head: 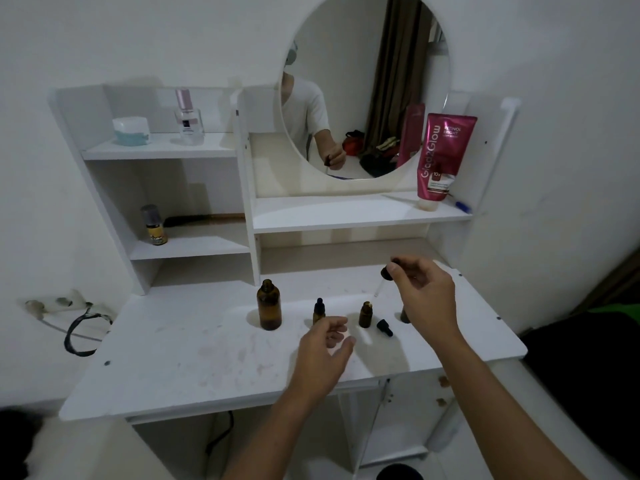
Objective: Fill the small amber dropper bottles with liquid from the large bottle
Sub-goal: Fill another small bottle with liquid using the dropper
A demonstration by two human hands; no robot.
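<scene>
While the big amber bottle (269,304) is sitting uncapped on the white desk (194,358), the right hand (424,292) is holding a dropper (383,276) up in the air, pinching its black bulb, with the glass tube pointing down toward the open small bottle (365,314). That small bottle is standing a good way to the right of the big one, and the tube tip is hovering just above its mouth, so I'm guessing a fill is happening right now. Can't tell whether there's liquid in the tube, too small to see.

Between the big bottle and the open one, a capped small bottle (318,311) is standing, so that one might be done already, or untouched, honestly no way to judge the levels through the dark glass. A loose black dropper cap (384,327) is lying right of the open bottle, and farther right something brown (404,315) is peeking out behind the right wrist, maybe a third bottle.

The left hand (325,344) is hovering in front of the capped bottle, fingers loosely spread, holding nothing.

So I'd say we're somewhere mid-job, with recapping definitely left.
</scene>
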